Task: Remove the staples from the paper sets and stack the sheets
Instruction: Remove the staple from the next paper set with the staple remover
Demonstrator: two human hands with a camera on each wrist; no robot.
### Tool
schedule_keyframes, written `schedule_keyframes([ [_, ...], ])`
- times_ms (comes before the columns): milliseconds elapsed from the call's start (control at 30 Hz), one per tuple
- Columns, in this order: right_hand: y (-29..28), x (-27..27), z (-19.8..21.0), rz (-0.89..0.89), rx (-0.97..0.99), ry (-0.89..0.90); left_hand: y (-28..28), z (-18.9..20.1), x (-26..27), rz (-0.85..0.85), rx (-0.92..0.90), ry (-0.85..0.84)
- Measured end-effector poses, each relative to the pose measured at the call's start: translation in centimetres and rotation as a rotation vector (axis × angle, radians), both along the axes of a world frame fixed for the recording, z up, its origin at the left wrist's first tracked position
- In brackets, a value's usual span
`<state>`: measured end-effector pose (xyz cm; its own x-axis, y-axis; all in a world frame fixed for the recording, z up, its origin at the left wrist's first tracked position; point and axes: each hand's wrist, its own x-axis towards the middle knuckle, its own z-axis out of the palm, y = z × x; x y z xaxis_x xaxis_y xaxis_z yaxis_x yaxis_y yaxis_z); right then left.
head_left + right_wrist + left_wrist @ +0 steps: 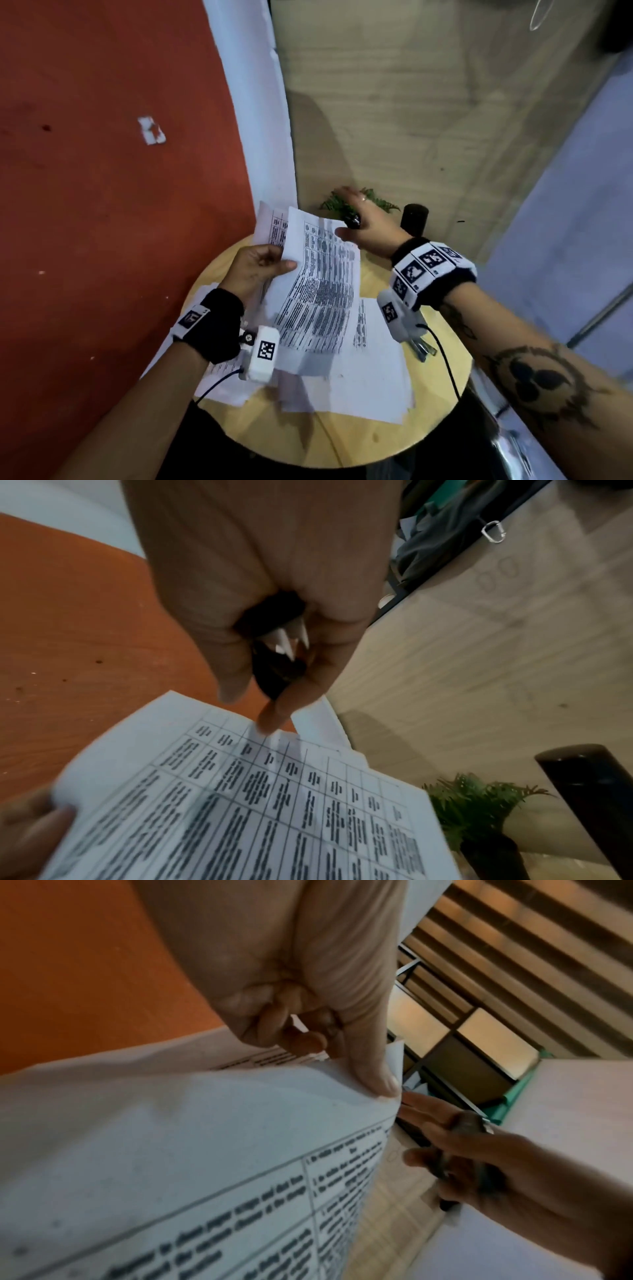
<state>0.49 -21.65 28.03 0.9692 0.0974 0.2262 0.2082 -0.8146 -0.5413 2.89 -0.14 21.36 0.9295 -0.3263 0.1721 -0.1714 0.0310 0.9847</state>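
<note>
Head view, left hand: the left hand [255, 270] pinches the paper set [317, 284] by its left edge, thumb on the top sheet, lifted above the round table [370, 442].
Head view, right hand: the right hand [366, 222] is at the set's far right corner, curled round a black staple remover [353, 221], with some fingers stretched out.
Head view, table: loose sheets [346, 394] lie flat under the lifted set; bare wood shows along the near rim.
Head view, containers: a black cylinder [414, 219] stands at the far edge beside a small fern [342, 204]; its contents cannot be told.
Left wrist view: the thumb [369, 1066] presses the top sheet's corner, the other fingers curled beneath; the right hand [479, 1161] is just beyond the paper's edge.
Right wrist view: the staple remover [281, 653], metal teeth showing, sits clenched in the hand, one fingertip [270, 721] near the paper's top edge; whether it touches is unclear. The fern [476, 804] sits in a dark pot [493, 859].
</note>
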Motion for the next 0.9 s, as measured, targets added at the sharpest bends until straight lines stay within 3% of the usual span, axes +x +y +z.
schedule_keyframes([
  [100, 0.8, 0.4, 0.8, 0.07, 0.212, 0.275, 0.5, 1.2, -1.3, -0.008, 0.032, -0.104],
  [200, 0.8, 0.5, 1.0, 0.097, 0.232, 0.458, 1.3, 1.8, -1.8, -0.002, 0.135, -0.232],
  [300, 1.1, 0.0, 1.2, 0.062, 0.223, 0.353, 2.4, 2.3, -1.8, 0.055, 0.186, -0.313],
  [400, 2.1, -1.2, 2.4, 0.05, 0.063, 0.165, 3.0, 3.3, -1.3, 0.408, 0.468, -0.611],
  [467, 2.7, -1.8, 3.3, 0.064, -0.1, 0.039, 2.5, 4.9, -1.4, 0.536, 0.625, -0.825],
  [533, 3.3, -2.3, 4.2, 0.067, -0.192, -0.034, 1.1, 7.4, -2.2, 0.492, 0.76, -0.905],
  [700, 3.6, -3.0, 5.2, 0.056, -0.282, -0.118, -1.1, 10.9, -2.0, 0.284, 0.993, -0.761],
  [900, 2.4, -4.2, 5.6, 0.009, -0.141, -0.146, -0.6, 11.2, -1.3, -0.015, 0.735, -0.652],
])
